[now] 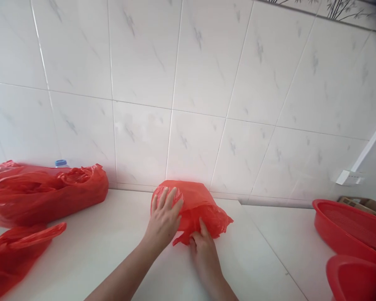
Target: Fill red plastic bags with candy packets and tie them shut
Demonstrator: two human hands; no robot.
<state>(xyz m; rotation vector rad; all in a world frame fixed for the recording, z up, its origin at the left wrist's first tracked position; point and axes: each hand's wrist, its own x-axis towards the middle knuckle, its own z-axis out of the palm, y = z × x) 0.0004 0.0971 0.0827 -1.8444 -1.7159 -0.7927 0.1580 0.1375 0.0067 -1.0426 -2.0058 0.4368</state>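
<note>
A red plastic bag (pixel 191 192) with something bulky inside stands on the white table against the tiled wall. Its loose, crumpled edge faces me and to the right. My left hand (pixel 165 213) rests on the bag's left side with fingers spread and stretched out. At the bag's front, my right hand (pixel 203 248) is at the crumpled edge, index finger pointing up along the plastic and the other fingers curled in on the edge. What the bag contains is hidden.
Left on the table (pixel 122 234) lie a large full red bag (pixel 50 192) and a smaller red bag (pixel 19 255). A blue bottle cap (pixel 61 163) shows behind them. Right are a red sieve-like basin (pixel 332 225), another red container (pixel 335 271) and a cardboard box (pixel 372 205).
</note>
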